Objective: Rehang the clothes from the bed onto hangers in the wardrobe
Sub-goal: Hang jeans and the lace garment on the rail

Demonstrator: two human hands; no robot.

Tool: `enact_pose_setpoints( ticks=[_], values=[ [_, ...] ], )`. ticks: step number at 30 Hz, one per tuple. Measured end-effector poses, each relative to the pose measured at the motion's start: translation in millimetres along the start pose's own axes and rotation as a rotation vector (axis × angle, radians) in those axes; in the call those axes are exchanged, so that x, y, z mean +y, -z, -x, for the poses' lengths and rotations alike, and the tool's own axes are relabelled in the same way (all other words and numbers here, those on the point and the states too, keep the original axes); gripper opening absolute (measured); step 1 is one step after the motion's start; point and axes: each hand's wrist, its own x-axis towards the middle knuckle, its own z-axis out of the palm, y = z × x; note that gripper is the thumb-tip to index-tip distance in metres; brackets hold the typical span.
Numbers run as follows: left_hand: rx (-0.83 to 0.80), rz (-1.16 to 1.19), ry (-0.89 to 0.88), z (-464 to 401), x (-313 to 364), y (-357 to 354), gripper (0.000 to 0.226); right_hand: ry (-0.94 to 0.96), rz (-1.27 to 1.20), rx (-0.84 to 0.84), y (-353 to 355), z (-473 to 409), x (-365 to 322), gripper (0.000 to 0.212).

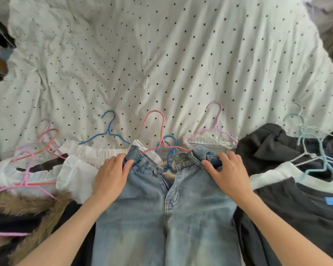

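Light blue jeans (165, 212) lie flat at the bed's near edge, fly unzipped, waistband away from me. My left hand (111, 176) grips the waistband's left corner, thumb on top. My right hand (226, 173) grips the right corner the same way. A pink-red hanger (162, 131) lies just beyond the waistband, its hook pointing away, with a blue hanger (168, 148) under it. Another blue hanger (109, 129) rests on a white garment (96, 153) to the left. A lilac hanger (215, 125) sits in a pale garment to the right.
The bed is covered by a white sheet with black dots (161, 54). Left of the jeans lie pink hangers (27, 181), white ruffled clothes and a brown fur-trimmed piece (27, 208). On the right are black clothes (296, 217) and a bunch of pale blue hangers (311, 150).
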Motion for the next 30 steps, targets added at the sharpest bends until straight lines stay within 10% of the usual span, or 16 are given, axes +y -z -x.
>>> enact_pose_setpoints(
  ticks=[12, 14, 26, 30],
  values=[
    [0.18, 0.275, -0.114, 128, 46, 107, 0.023, 0.124, -0.343, -0.014, 129, 117, -16, 0.034],
    [0.192, 0.291, -0.173, 152, 59, 128, 0.018, 0.122, -0.374, 0.046, 152, 152, -18, 0.012],
    [0.23, 0.35, -0.622, 298, 173, 212, 0.031, -0.053, -0.312, 0.497, 291, 380, 4, 0.054],
    [0.224, 0.415, -0.864, 350, 232, 230, 0.047, -0.181, -0.293, 0.712, 338, 460, 26, 0.037]
  ],
)
